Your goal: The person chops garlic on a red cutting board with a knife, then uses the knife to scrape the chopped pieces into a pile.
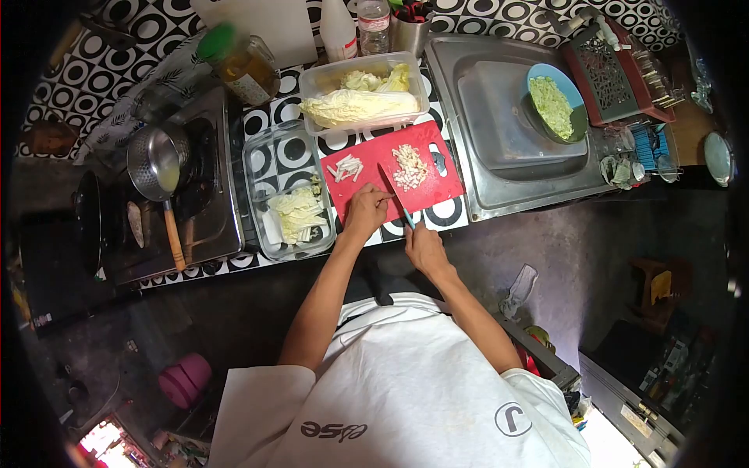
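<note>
My right hand (427,251) is closed around the light blue handle of a knife (394,192), whose dark blade points away over the red cutting board (434,198). Just left of the blade, my left hand (368,209) rests on the board with its fingers bent together; whatever they hold is hidden. Small diced pale pieces (409,168) lie in a pile right of the blade. Toward the board's left side are white cabbage stem strips (345,168). Cut cabbage leaves (298,214) sit in a clear plastic container (269,248) beside the board.
Behind the board, a clear tub (425,92) holds a large piece of cabbage (363,107). On the left stands a stove (222,226) with a wooden-handled pan (148,168). A steel sink (488,204) lies to the right, with a blue bowl (573,87) and chopped greens (552,109).
</note>
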`<action>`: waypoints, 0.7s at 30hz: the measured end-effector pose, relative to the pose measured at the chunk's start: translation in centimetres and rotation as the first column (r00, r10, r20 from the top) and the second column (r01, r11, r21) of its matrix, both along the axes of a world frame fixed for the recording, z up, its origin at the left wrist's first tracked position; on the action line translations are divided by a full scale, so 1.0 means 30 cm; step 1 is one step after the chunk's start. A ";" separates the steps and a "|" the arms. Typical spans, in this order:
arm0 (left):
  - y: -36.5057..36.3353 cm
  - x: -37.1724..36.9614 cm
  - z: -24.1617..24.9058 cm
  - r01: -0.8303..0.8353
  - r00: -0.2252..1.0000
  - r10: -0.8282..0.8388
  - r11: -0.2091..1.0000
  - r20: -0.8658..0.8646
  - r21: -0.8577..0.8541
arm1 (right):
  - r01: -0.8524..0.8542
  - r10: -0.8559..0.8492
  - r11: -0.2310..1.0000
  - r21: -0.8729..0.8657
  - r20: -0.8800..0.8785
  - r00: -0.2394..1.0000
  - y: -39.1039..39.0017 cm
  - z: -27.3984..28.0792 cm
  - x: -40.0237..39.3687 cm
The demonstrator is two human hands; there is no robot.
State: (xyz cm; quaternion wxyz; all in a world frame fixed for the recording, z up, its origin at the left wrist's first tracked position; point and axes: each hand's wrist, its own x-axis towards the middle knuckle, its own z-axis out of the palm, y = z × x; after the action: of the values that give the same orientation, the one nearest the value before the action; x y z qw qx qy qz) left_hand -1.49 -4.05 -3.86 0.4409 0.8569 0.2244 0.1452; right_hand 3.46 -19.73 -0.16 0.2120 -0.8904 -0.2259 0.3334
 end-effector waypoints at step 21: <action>-0.007 0.000 -0.006 -0.133 0.991 0.133 0.991 -0.004 -0.023 | -0.015 0.015 1.000 -0.015 -0.019 1.000 -0.016 0.086 -0.009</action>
State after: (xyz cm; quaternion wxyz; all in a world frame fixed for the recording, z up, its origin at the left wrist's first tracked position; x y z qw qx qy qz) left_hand -1.50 -4.27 -4.04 0.4400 0.8350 0.2831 0.1703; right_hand 3.18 -20.20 2.43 0.2047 -0.8872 -0.2281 0.3449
